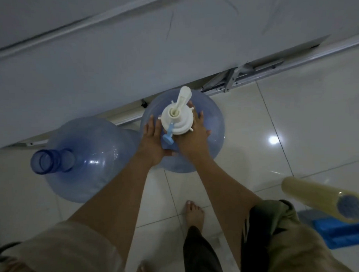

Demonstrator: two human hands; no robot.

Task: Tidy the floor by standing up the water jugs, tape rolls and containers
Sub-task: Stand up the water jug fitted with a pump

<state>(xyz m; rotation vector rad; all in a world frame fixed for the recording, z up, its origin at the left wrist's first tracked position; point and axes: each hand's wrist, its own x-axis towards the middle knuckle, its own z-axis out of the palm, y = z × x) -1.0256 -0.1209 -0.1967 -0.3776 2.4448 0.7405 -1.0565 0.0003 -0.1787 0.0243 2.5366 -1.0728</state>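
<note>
**Both hands on the pump-topped jug, second jug beside it**

A blue water jug [213, 134] stands upright on the tiled floor [296, 115], close against the base of a white panel [90, 67] with a metal rail [274, 69] along its foot. A white hand pump [178, 117] with a light blue spout [168, 136] sits on its neck. The jug looks see-through; whether any water is in it cannot be told.

The left hand [152, 141] and the right hand [193, 135] lie on either side of the pump, palms flat against the jug's shoulder and the pump's skirt, fingers stretched out. Each grip is wide open and pressing, not curled around anything.

A second blue jug [89, 157] stands just to the left, touching or nearly touching the first, its open neck [47, 160] uncapped and leaning toward the camera from the wide lens. It appears empty.

At lower right a yellowish clear roll [319, 198] with a dark core stands near a blue object [340, 234] on the floor; the picture is too blurred there to say more. Bare feet [194, 214] stand on the tiles between the arms, just short of the held jug.
</note>
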